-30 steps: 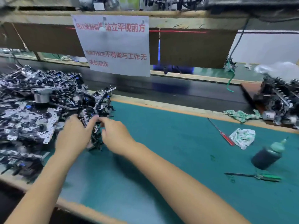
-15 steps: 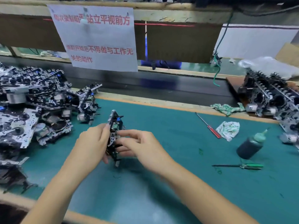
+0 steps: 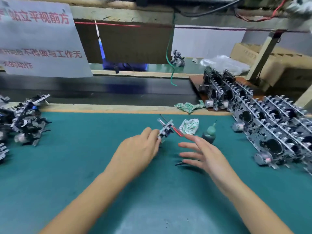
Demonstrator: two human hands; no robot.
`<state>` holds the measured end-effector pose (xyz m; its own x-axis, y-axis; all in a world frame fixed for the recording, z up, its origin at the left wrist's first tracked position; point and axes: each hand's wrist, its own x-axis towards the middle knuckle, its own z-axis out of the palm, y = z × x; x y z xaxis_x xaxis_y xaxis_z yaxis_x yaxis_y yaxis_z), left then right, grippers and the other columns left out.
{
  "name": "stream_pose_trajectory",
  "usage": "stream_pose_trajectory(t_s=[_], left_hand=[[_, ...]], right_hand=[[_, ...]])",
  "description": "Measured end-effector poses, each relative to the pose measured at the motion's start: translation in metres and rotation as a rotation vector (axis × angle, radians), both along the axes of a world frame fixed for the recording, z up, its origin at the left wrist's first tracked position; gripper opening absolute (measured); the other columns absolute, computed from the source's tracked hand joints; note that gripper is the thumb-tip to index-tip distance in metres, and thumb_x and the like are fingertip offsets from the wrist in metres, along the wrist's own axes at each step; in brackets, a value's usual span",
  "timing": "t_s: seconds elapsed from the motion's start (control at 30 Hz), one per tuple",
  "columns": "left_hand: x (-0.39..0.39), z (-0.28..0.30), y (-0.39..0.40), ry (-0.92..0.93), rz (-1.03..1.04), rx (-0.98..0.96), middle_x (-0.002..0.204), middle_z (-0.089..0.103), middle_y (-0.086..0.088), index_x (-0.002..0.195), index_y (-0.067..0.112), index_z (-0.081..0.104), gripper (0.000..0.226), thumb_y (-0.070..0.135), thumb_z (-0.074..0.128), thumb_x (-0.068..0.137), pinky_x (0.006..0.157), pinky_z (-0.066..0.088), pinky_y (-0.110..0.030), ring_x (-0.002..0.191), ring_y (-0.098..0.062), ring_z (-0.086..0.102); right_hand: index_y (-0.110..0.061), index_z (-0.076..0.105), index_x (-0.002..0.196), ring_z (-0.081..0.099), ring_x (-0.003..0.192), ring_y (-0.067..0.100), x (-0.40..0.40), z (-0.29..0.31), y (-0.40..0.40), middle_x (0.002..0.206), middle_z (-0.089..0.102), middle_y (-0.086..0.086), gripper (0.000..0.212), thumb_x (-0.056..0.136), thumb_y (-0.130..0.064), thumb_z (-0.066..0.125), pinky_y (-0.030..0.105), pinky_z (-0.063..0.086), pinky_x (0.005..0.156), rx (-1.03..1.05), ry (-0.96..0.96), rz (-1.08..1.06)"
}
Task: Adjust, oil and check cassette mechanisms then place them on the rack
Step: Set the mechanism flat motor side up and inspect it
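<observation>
- At the centre of the frame, the left hand point(image 3: 140, 150) pinches one cassette mechanism point(image 3: 165, 131) by its lower edge, holding it tilted just above the green mat point(image 3: 84, 166).
- Just right of it, the right hand point(image 3: 205, 153) holds nothing, fingers spread and relaxed, hovering over the mat.
- Probably a tool pick-up comes next: the red-handled screwdriver point(image 3: 177, 131) lies just behind the mechanism, and a dark tool point(image 3: 181, 163) lies on the mat under the right fingers, too hidden to name.
- To do it well, I would keep the left pinch firm and the mechanism off the mat, with the side to be adjusted facing up before bringing any tool in.
- The oil bottle point(image 3: 209, 134) stands near the right fingertips; a careless sweep could tip it.
- A crumpled rag point(image 3: 189, 125) sits beside the bottle, another rag point(image 3: 189, 106) on the wooden edge behind.
- At the right of the frame, the rack point(image 3: 270, 125) is crowded with mechanisms; free slots are hard to make out.
- At the left edge lies a heap of mechanisms point(image 3: 25, 122).
- A paper notice point(image 3: 40, 41) hangs in the upper left.
</observation>
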<state>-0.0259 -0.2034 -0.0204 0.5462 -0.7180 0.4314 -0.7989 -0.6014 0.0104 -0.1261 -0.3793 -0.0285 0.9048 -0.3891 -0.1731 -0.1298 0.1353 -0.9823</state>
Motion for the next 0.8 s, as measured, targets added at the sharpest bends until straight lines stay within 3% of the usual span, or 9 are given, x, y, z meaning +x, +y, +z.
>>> stream_pose_trajectory(t_s=[0.03,0.1,0.23,0.33,0.43,0.5,0.6,0.7,0.8], left_hand=[[-0.008,-0.008,-0.003,-0.091,-0.058,0.036,0.078,0.063,0.000,0.092,0.015,0.068,0.036,0.030,0.035,0.096,0.039,0.045,-0.030,0.053,-0.021,0.059],[-0.020,-0.029,-0.007,-0.235,-0.235,0.067,0.082,0.067,0.003,0.091,0.018,0.070,0.030,0.033,0.044,0.093,0.040,0.044,-0.026,0.056,-0.016,0.058],[-0.023,-0.051,-0.002,-0.296,-0.443,-0.044,0.108,0.063,0.000,0.106,0.020,0.061,0.035,0.050,0.055,0.089,0.067,0.049,-0.028,0.084,-0.018,0.059],[-0.015,-0.048,0.006,-0.018,-0.346,-0.172,0.137,0.041,-0.001,0.129,0.025,0.046,0.082,0.079,0.056,0.068,0.101,0.033,-0.034,0.122,-0.019,0.044],[-0.010,-0.047,0.018,0.394,-0.207,-0.165,0.147,0.023,0.015,0.145,0.043,0.018,0.116,0.086,0.065,0.047,0.111,0.019,-0.028,0.136,-0.005,0.024],[-0.009,-0.050,0.020,0.484,-0.200,-0.134,0.140,0.017,0.032,0.143,0.052,0.004,0.121,0.085,0.067,0.046,0.108,0.016,-0.017,0.131,0.010,0.019],[-0.009,-0.051,0.017,0.577,-0.209,-0.148,0.133,0.018,0.044,0.139,0.058,0.006,0.113,0.081,0.069,0.049,0.101,0.015,-0.004,0.123,0.022,0.020],[-0.009,-0.053,0.016,0.636,-0.231,-0.186,0.135,0.022,0.042,0.137,0.061,0.008,0.106,0.075,0.072,0.052,0.101,0.017,-0.003,0.124,0.020,0.024],[-0.006,-0.053,0.017,0.715,-0.238,-0.219,0.136,0.025,0.043,0.135,0.065,0.010,0.104,0.069,0.075,0.054,0.104,0.024,-0.008,0.127,0.015,0.031]], right_hand=[[-0.023,0.063,0.110,0.070,0.083,0.020,-0.002,-0.002,-0.004,0.098,0.073,0.000,0.029,0.095,-0.035,0.042,0.026,0.057,0.068,-0.002,0.005,-0.024],[-0.021,0.066,0.102,0.069,0.068,0.017,-0.006,-0.008,-0.010,0.089,0.073,0.000,0.028,0.096,-0.035,0.043,0.027,0.056,0.056,-0.038,0.045,-0.085],[-0.022,0.068,0.085,0.056,0.045,0.010,-0.017,-0.029,-0.010,0.076,0.070,-0.006,0.021,0.095,-0.025,0.051,0.028,0.050,0.039,-0.351,0.096,-0.109],[-0.026,0.066,0.080,0.055,0.047,0.010,-0.022,-0.038,-0.011,0.073,0.069,-0.011,0.018,0.093,-0.027,0.054,0.033,0.051,0.046,-0.608,0.018,-0.140],[-0.032,0.062,0.084,0.055,0.053,0.007,-0.023,-0.041,-0.014,0.068,0.065,-0.021,0.012,0.090,-0.036,0.053,0.024,0.046,0.059,-0.817,0.005,-0.105],[-0.033,0.060,0.084,0.053,0.060,0.001,-0.024,-0.043,-0.014,0.061,0.058,-0.024,0.013,0.092,-0.038,0.050,0.018,0.036,0.058,-0.955,0.028,-0.075],[-0.023,0.058,0.078,0.048,0.059,0.004,-0.026,-0.042,-0.016,0.056,0.049,-0.017,0.021,0.093,-0.035,0.049,0.025,0.028,0.057,-1.084,0.049,-0.129],[-0.020,0.054,0.076,0.046,0.066,0.016,-0.028,-0.038,-0.019,0.063,0.051,-0.010,0.026,0.094,-0.038,0.047,0.034,0.027,0.059,-1.234,0.216,-0.178],[-0.024,0.049,0.073,0.042,0.068,0.018,-0.029,-0.034,-0.021,0.063,0.049,-0.008,0.025,0.093,-0.039,0.048,0.033,0.028,0.057,-1.272,0.336,-0.204]])
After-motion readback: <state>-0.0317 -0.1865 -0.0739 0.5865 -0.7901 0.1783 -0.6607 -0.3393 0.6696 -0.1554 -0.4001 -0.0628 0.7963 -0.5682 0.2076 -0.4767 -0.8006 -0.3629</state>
